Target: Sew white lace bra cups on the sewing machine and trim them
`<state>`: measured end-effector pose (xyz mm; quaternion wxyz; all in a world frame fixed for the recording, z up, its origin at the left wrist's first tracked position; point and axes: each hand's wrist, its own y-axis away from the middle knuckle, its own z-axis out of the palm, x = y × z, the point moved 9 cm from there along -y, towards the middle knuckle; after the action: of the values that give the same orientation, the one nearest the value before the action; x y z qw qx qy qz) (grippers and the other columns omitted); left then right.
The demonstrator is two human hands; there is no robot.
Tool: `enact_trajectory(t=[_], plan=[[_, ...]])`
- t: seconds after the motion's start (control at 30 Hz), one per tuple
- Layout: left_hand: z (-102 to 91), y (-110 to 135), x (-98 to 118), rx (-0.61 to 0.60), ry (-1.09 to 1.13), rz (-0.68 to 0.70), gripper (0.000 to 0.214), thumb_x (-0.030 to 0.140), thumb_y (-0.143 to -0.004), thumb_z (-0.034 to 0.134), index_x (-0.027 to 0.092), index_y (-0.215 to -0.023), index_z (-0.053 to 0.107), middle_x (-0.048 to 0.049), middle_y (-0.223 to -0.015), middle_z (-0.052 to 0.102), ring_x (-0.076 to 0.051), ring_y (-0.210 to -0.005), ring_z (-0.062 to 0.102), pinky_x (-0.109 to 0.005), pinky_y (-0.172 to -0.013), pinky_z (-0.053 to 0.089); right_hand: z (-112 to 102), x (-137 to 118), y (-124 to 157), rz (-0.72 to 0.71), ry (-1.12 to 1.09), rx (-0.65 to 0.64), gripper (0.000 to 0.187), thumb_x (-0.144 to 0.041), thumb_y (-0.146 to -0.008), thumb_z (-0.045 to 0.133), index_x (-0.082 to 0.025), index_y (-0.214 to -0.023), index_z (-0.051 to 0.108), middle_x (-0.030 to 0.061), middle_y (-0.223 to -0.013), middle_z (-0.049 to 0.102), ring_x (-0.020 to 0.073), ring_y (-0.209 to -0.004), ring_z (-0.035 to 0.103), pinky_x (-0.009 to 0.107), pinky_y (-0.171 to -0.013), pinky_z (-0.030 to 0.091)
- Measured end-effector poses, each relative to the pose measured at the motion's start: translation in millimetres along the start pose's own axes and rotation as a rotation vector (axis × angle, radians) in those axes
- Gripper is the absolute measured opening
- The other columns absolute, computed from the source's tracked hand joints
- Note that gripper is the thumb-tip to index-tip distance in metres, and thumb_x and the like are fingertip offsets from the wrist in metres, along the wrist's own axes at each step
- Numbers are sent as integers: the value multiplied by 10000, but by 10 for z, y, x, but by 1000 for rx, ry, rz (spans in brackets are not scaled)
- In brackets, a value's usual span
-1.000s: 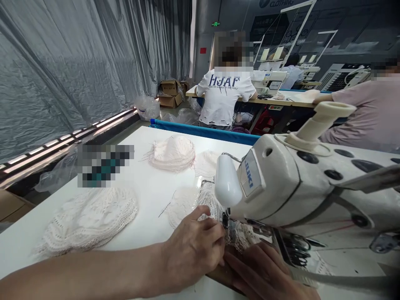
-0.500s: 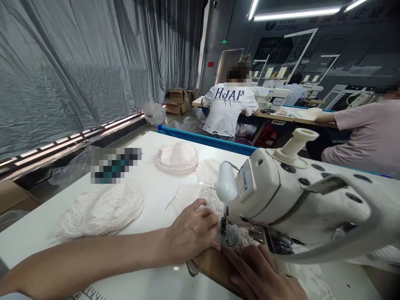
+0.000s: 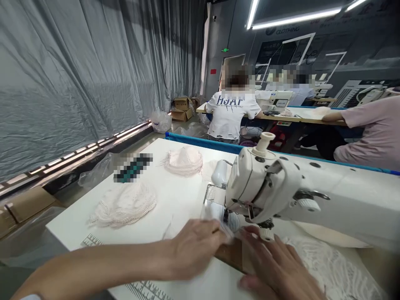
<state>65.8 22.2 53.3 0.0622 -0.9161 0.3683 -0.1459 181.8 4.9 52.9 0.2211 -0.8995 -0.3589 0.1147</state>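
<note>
In the head view, the person's left hand (image 3: 195, 249) lies on the white table (image 3: 175, 200) with its fingertips on the edge of the white lace fabric (image 3: 230, 223), just in front of the needle and presser foot (image 3: 225, 216) of the sewing machine (image 3: 268, 187). The hand is smeared by motion, so whether its fingers pinch the lace or only press it cannot be told. The right hand (image 3: 276, 266) rests flat and open, fingers slightly spread, on a brown board (image 3: 229, 255) and on the lace where it runs off to the right (image 3: 331, 266). Half a second ago the left fingers were tucked right against the foot; they now sit a little nearer the person, and the right hand has slid up beside them, so both hands now bracket the fabric at the needle. This reads as the lace being guided or shifted under the foot rather than let go. The view has also pulled back, showing the machine's end face. Farther along the table lie a white knit pile (image 3: 125, 204), a pinkish pile (image 3: 184, 160) and a pixelated object (image 3: 133, 167). Beyond, a person in a white T-shirt (image 3: 233, 114) and another in a pink shirt (image 3: 371, 129) sit at other tables, and a plastic curtain (image 3: 78, 83) hangs on the left.
</note>
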Motion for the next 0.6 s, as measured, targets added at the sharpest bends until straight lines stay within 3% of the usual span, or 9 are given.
enact_trajectory(t=[0.07,0.13,0.2,0.27,0.37,0.43,0.5,0.6], plan=[[-14,77,85,-21,309,-44,360,64,-822,488,203,-1152,461,-15,-1008,641,-119,-785,626,-201,-598,482,97,-24,-12,62,-293,-70,523,-618,-853,467,-223,-1180,570,99,-995,699,268,-867,673,324,-647,567],[49,138,18,-50,577,-177,383,55,-853,423,184,-1211,382,-33,-1005,646,-79,-695,627,-160,-527,455,236,64,15,208,-523,-155,417,-571,-911,389,-234,-995,618,36,-776,695,207,-676,674,253,-520,540],[115,185,-79,-74,657,-259,413,28,-848,392,158,-1236,344,-40,-931,648,-69,-620,608,-149,-479,426,305,208,50,346,-551,-177,367,-469,-959,341,-232,-835,593,-19,-576,605,159,-487,601,216,-399,466],[78,204,-167,-41,532,-258,485,22,-810,437,150,-1267,334,-37,-887,629,-92,-644,599,-165,-492,437,208,330,46,400,-356,-87,323,-430,-956,355,-224,-825,567,-9,-596,595,166,-495,591,239,-408,455],[-139,192,-196,120,195,-154,533,-31,-765,427,177,-1255,399,-75,-1002,594,-146,-785,580,-231,-576,464,1,229,-19,298,23,53,301,-398,-949,363,-209,-867,582,63,-767,638,222,-652,627,329,-542,485],[-227,150,-59,192,-10,38,469,-66,-773,395,187,-1156,494,-78,-1100,580,-169,-903,555,-282,-676,457,31,51,-58,187,100,23,297,-335,-961,349,-208,-868,601,72,-800,646,224,-687,622,348,-593,478],[-188,108,90,191,-143,247,335,-35,-826,412,174,-1045,554,-65,-1135,589,-175,-989,529,-319,-777,430,130,-101,-68,98,94,-36,265,-278,-962,362,-202,-925,612,73,-842,669,220,-722,628,345,-621,484],[-57,58,141,133,-244,389,186,51,-887,449,160,-954,584,-60,-1058,625,-167,-1003,519,-334,-839,391,235,-206,-51,0,145,-38,268,-266,-962,374,-164,-1029,613,111,-1005,691,252,-823,649,373,-677,510]])
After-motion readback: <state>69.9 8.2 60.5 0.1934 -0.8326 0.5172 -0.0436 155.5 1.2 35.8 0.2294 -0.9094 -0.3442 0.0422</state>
